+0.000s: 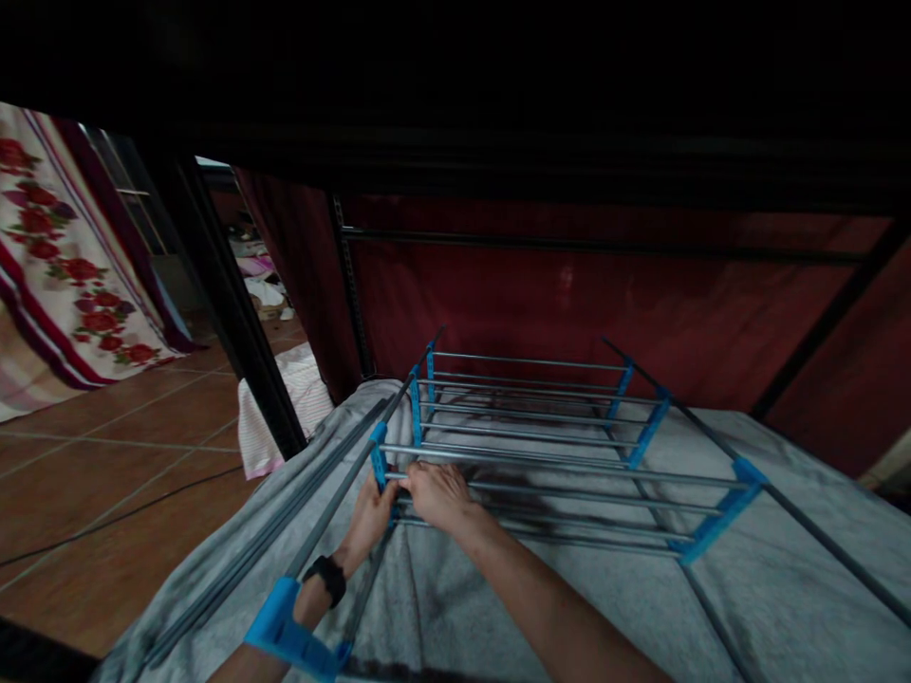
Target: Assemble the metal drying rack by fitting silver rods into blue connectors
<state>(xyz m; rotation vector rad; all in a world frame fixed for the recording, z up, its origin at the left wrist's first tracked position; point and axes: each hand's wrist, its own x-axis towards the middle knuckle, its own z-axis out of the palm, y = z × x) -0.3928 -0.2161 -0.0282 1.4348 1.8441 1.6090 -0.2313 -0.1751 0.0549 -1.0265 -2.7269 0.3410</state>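
A rack of grey metal tubes [569, 468] and blue plastic brackets lies on a bed covered with a grey blanket [455, 607]. My right hand [436, 491] has its fingers closed around the left end of one cross tube. Right beside it, my left hand [371, 517] grips a blue bracket [380, 457] on the left side, where that tube meets it. The fingertips of my left hand are partly hidden behind the bracket. On my left wrist sits a black band [327, 579]. Another blue bracket [288, 631] is at the near left, in front of my left forearm.
Several loose grey tubes [270, 531] lie along the bed's left edge. A black bed post [228, 313] and a dark overhead frame surround the space. A dark red curtain [569, 294] hangs behind. At left are a tiled floor [106, 474], a cable and a flowered cloth [78, 275].
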